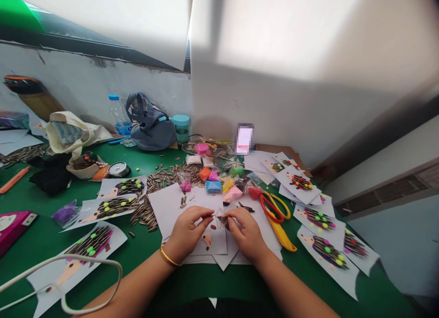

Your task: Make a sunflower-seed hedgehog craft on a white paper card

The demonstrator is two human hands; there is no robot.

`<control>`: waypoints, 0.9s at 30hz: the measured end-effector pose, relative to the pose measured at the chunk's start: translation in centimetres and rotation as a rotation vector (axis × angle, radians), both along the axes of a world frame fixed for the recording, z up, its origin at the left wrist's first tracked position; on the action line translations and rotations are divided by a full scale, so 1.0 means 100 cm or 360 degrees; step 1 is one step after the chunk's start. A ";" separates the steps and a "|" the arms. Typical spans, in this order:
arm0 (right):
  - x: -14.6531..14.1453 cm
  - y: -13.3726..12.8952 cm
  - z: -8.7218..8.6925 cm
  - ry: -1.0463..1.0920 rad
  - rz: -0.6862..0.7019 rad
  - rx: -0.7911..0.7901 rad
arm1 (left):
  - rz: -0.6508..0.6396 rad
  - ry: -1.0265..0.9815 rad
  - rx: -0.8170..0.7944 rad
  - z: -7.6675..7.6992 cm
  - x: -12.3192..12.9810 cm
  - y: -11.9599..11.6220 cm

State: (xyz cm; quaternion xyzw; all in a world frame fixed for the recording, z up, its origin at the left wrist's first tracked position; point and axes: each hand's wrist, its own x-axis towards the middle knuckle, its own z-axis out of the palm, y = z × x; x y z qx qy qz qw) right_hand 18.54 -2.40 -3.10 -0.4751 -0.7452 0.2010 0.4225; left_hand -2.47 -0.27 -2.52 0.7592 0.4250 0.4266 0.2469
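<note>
My left hand (188, 230), with a yellow bangle at the wrist, is closed in a pinch over a sheet of white paper (216, 249). A tiny dark bit shows at its fingertips, too small to name surely. Close by, my right hand (247, 233) is closed on a small clear plastic bag (222, 219) with something dark brown inside, perhaps modelling clay. Between and below the hands, the paper bears a peach-coloured animal head (206, 240) with dark dots and a brown oval (213, 227) above it. More white sheets (168, 204) lie underneath.
Sunflower seeds (146, 213) are heaped at left. Bagged coloured clay (213, 187), red-yellow scissors (274, 207) and a yellow cutter (284, 235) lie beyond and right. Finished hedgehog pictures (324, 251) flank both sides. A white cable (120, 267) loops over my left forearm.
</note>
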 end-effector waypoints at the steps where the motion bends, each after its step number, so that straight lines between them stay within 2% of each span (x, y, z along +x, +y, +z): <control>1: -0.001 0.000 0.000 0.0000 0.0016 -0.0007 | -0.0002 0.0022 -0.0007 0.000 0.000 0.000; 13: -0.006 -0.003 0.004 -0.0064 0.0072 -0.0001 | -0.0081 0.0154 -0.0012 0.006 0.002 -0.003; 19: 0.014 0.009 0.003 -0.0101 -0.0182 0.0102 | 0.0015 -0.0050 -0.0051 0.004 0.000 0.000; 23: 0.040 0.025 -0.002 -0.0444 -0.0437 0.0267 | 0.0037 -0.0135 -0.0121 -0.001 0.000 0.002; 27: 0.058 0.036 -0.009 -0.0734 -0.0627 0.0314 | -0.0004 -0.0065 -0.0201 0.001 -0.001 0.001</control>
